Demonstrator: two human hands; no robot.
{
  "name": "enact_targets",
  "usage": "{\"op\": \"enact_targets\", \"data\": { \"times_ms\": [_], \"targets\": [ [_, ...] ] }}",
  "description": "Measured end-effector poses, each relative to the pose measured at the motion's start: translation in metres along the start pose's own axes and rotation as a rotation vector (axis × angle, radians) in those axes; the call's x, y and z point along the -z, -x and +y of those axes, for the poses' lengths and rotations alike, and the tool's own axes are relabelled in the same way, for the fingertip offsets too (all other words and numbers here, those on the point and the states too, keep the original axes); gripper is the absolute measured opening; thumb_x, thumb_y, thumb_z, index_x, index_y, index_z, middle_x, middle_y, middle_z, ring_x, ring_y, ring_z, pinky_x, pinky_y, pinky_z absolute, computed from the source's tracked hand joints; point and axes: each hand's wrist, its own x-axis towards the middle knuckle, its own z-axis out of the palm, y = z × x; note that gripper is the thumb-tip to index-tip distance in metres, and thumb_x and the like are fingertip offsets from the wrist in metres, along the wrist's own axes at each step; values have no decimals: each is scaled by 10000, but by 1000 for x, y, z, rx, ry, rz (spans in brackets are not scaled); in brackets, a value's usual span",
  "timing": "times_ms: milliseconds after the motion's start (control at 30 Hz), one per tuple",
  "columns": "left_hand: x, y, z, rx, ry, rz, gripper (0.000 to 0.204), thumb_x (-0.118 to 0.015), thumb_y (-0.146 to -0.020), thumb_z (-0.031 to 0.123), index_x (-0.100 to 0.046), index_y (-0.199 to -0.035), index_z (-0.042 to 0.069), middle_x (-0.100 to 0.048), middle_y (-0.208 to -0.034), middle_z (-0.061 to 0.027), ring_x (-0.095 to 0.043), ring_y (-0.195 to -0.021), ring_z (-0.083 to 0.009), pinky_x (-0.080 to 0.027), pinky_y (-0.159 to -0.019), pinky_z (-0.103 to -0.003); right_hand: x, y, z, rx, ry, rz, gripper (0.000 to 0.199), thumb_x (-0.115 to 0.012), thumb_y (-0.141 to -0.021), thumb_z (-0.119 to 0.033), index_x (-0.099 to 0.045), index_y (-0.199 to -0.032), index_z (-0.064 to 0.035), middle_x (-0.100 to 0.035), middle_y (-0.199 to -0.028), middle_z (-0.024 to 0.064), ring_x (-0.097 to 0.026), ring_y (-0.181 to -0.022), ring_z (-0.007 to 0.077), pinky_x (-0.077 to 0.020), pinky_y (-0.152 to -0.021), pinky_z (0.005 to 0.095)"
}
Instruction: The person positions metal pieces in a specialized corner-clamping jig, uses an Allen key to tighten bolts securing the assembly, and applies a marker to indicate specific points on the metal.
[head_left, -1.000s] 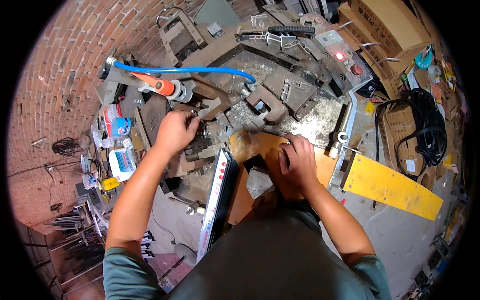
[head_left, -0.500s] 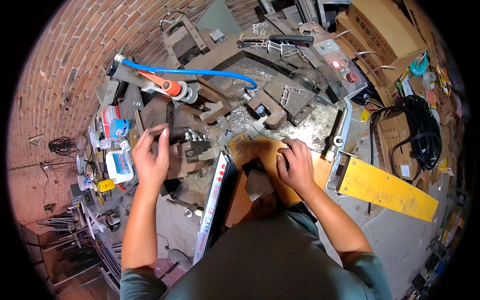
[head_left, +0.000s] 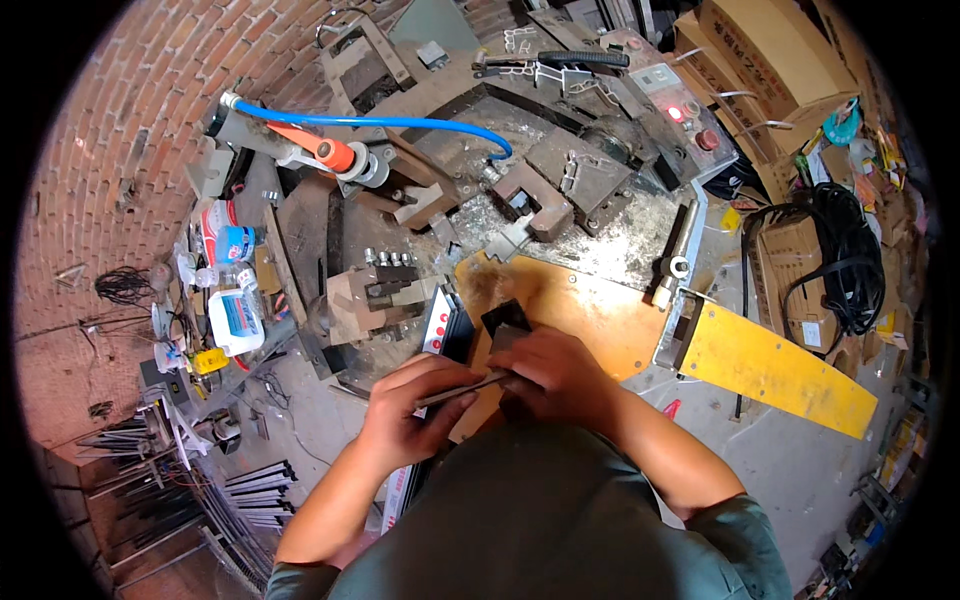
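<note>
My left hand (head_left: pixel 415 400) is closed on one end of a thin grey metal strip (head_left: pixel 462 388), held in front of my body. My right hand (head_left: pixel 555 375) is curled at the strip's other end, its fingertips partly hidden. Just beyond that hand, a dark block (head_left: pixel 506 316) shows above the orange-yellow board (head_left: pixel 600 310). Left of the hands, a long profile with a white, red-dotted label (head_left: pixel 436 326) slants toward me, partly covered by my left hand. A steel clamping block (head_left: pixel 357 305) with several bolts stands farther off to the left.
A blue hose (head_left: pixel 400 122) arches from a cylinder with an orange fitting (head_left: pixel 334 154). A control box (head_left: pixel 690 118) with a red light sits at the back right. A yellow plate (head_left: pixel 775 368) juts out right. Bottles (head_left: pixel 236 322) stand left; cardboard boxes (head_left: pixel 775 55) are stacked right.
My left hand has come from beside the clamping block toward my body and now holds the strip. My right hand has left the board and moved nearer and left to the strip.
</note>
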Motion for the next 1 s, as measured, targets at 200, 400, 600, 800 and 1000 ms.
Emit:
{"op": "enact_targets", "data": {
  "times_ms": [200, 400, 600, 800, 1000],
  "targets": [
    [26, -22, -11, -20, -279, 96, 335, -857, -857, -10, -782, -1183, 18, -790, -1117, -155, -747, -1024, -329, -592, -919, -410, 20, 43, 45, -216, 271, 195, 281, -795, -863, -47, -774, -1137, -103, -661, -876, 79, -664, -836, 312, -526, -787, 425],
    [65, -53, -51, 9, -538, 178, 239, -824, -918, 77, -786, -1144, 5, -774, -1130, -165, -700, -1126, -365, -549, -1015, -440, 33, 60, 83, -206, 515, 367, 269, -817, -826, -21, -763, -1086, -59, -641, -844, 101, -637, -804, 320, -495, -786, 427],
    [92, -89, -106, 210, -629, 130, 243, -752, -1025, 182, -764, -1147, -28, -773, -1068, -165, -715, -1034, -307, -536, -958, -407, 30, 67, 92, -195, 506, 271, 298, -825, -815, -33, -754, -1103, -61, -614, -914, 89, -608, -876, 338, -467, -882, 477],
    [89, -143, -147, 828, -521, -244, 396, -771, -985, 353, -812, -1149, -5, -804, -1028, -250, -781, -1007, -350, -571, -918, -432, 31, 69, 98, -193, 489, 280, 299, -849, -802, -54, -754, -1086, -57, -635, -927, 90, -618, -880, 338, -476, -892, 475],
    [80, -163, -166, 794, -786, -527, 557, -802, -878, 440, -785, -1245, 22, -750, -1250, -301, -712, -1199, -451, -559, -1040, -471, 33, 62, 93, -193, 468, 306, 298, -849, -795, -38, -741, -1073, -38, -704, -1032, 106, -665, -952, 339, -489, -908, 473]
  ]
}}
